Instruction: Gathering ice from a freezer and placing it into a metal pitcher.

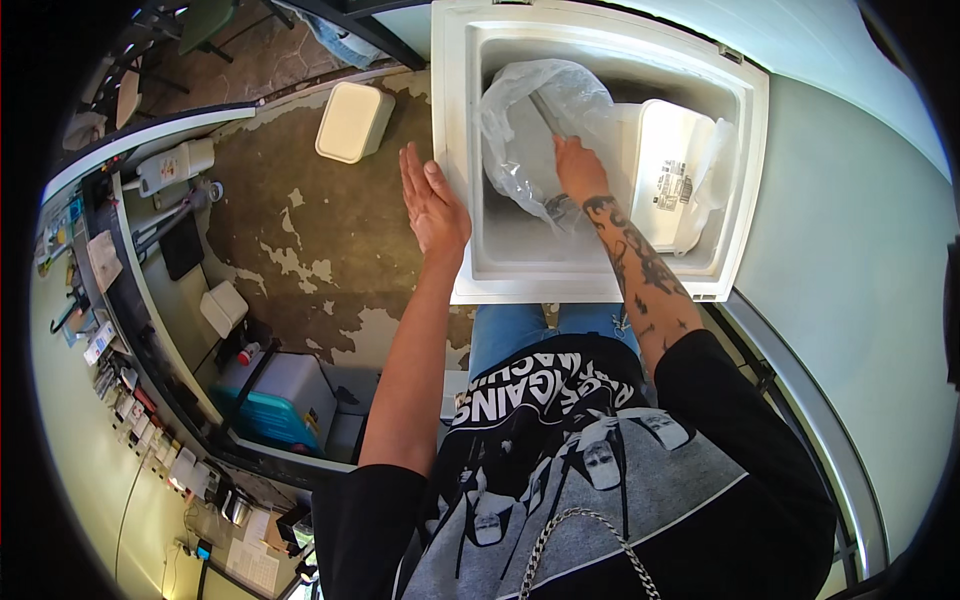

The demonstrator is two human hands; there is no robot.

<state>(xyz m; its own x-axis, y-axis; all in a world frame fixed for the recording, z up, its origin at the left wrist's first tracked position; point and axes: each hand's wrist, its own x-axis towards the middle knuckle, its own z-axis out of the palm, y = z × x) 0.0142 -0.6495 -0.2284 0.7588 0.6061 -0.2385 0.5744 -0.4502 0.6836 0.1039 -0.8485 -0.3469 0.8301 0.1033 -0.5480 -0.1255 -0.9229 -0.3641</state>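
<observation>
Before me stands a white chest freezer [459, 225] with its top uncovered. My right hand [580, 171] reaches inside, gripping the grey handle [545, 112] of a tool whose working end I cannot make out. Around that handle spreads a clear plastic bag [504, 169] with its mouth gaping; its contents are hard to tell. Right of the bag, a white plastic tub [656, 157] bearing a printed label leans in the freezer, beside another piece of clear plastic [712, 169]. My left hand [435, 202] holds nothing, fingers extended, at the freezer's left outer edge.
A lidded white tub [351, 124] rests on the worn floor [352, 225] to the left. Farther left are a white jug [176, 166], a small white container [223, 309] and a box with a teal side [281, 409]. A pale wall [847, 195] borders the freezer's right.
</observation>
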